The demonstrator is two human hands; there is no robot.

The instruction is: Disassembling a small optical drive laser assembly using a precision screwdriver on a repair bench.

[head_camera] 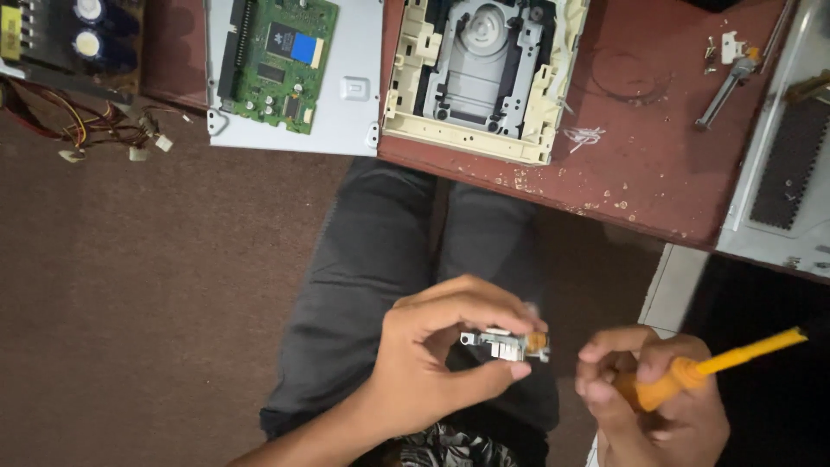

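Two hands work below the red table point(657, 173): left hand point(441, 363) pinches a small metal part point(501, 344); right hand point(657, 389), just beside it, grips an orange screwdriver point(692, 372)

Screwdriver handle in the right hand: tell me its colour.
Orange-yellow: the screwdriver handle in the right hand shows clearly in the head view.

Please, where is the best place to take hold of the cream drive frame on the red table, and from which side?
Probably by its two long cream side rails, one hand from the left and one from the right. The cream drive frame lies flat on the red table, its near edge reaching the table's front. The grey mechanism in the middle looks delicate, so keep the grip off it.
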